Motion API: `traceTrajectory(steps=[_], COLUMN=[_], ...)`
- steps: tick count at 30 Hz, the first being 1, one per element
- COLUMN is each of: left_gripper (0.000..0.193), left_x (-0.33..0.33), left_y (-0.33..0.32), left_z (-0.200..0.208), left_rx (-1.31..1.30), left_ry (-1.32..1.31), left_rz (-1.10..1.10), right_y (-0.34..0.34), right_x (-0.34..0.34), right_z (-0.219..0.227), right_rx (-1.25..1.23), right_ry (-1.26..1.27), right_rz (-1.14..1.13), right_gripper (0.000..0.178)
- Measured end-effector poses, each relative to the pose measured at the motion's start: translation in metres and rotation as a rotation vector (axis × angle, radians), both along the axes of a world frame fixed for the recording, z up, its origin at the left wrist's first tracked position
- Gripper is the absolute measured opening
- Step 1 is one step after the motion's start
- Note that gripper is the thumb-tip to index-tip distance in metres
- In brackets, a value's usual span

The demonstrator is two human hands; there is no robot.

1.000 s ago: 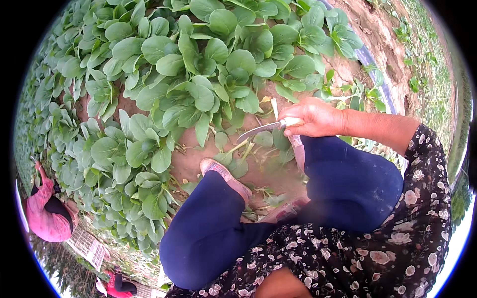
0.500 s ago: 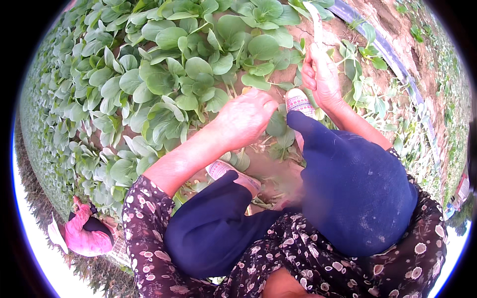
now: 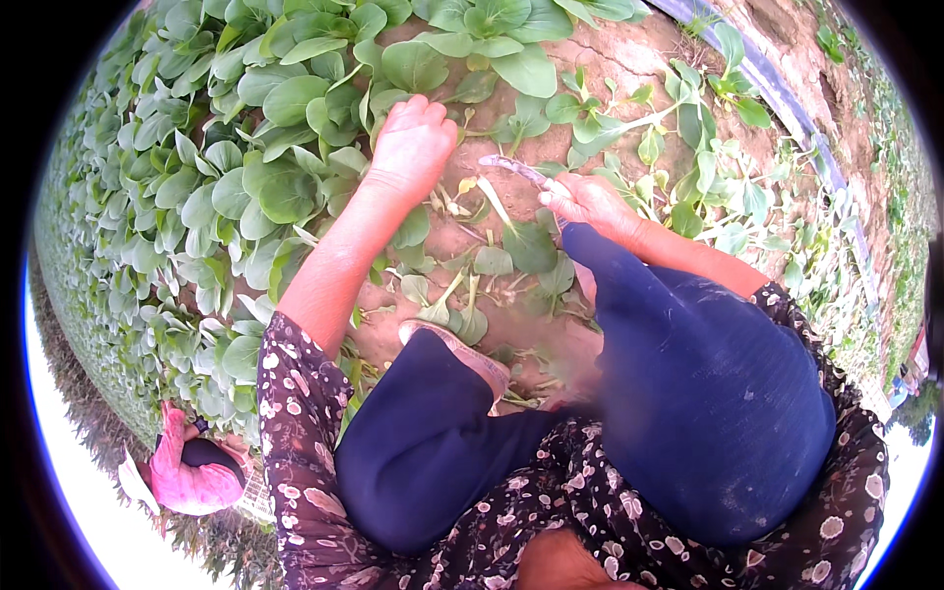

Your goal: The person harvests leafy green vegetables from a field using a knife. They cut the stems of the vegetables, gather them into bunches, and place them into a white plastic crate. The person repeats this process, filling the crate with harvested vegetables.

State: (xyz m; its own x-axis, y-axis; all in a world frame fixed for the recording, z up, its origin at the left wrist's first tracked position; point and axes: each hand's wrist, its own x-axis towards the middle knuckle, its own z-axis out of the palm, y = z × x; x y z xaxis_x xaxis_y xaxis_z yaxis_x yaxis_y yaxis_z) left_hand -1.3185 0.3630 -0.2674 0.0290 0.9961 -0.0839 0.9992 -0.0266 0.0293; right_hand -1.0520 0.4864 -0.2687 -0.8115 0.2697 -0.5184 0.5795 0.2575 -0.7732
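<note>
My left hand (image 3: pixel 418 143) is closed at the edge of the leafy greens, its fingers curled in against the pak choi plants (image 3: pixel 295 103) with broad round leaves and pale stalks. Leaves partly hide what lies under the fingers. To its right, my right hand (image 3: pixel 595 206) is wrapped round a slim, slightly curved knife (image 3: pixel 516 169), its blade pointing left toward my left hand. Just below the blade, a cut leaf with a long pale stalk (image 3: pixel 531 246) lies on the soil. Several more loose leaves (image 3: pixel 472 323) are scattered between my feet.
Dense pak choi covers the left side. A grey-blue hose (image 3: pixel 777 108) curves along the soil at the upper right, beside wilted trimmings (image 3: pixel 747 202). My knees in dark blue trousers (image 3: pixel 708 393) flank the work spot. Another person in pink (image 3: pixel 197 477) crouches far left near a crate (image 3: pixel 258 492).
My left hand has moved up and left into the greens. My right hand has come down, swinging the knife from upright to pointing left. My feet have shifted slightly.
</note>
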Motion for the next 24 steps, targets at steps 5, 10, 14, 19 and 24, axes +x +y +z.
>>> traceTrajectory(steps=[5,10,14,19,24], left_gripper=[0.009,0.008,0.017,0.019,0.019], left_x=[0.001,0.003,-0.004,-0.008,-0.007], left_y=[-0.009,-0.015,-0.012,-0.012,-0.011], left_z=[0.000,-0.004,-0.004,0.001,-0.004], left_rx=[0.023,0.080,0.027,0.010,0.030], left_ry=[-0.047,-0.027,-0.082,-0.116,-0.110], left_rz=[0.007,-0.019,0.075,0.110,0.103], right_y=[-0.009,-0.021,-0.029,-0.033,-0.035], right_x=[-0.036,-0.064,-0.066,-0.069,-0.070], right_z=[-0.029,-0.025,-0.039,-0.035,-0.045], right_rx=[0.132,-0.084,-0.124,-0.301,-0.434], right_ry=[0.053,-0.100,-0.074,-0.145,-0.197], right_rz=[-0.089,-0.182,-0.239,-0.316,-0.311], right_gripper=[0.044,0.051,0.050,0.050,0.049])
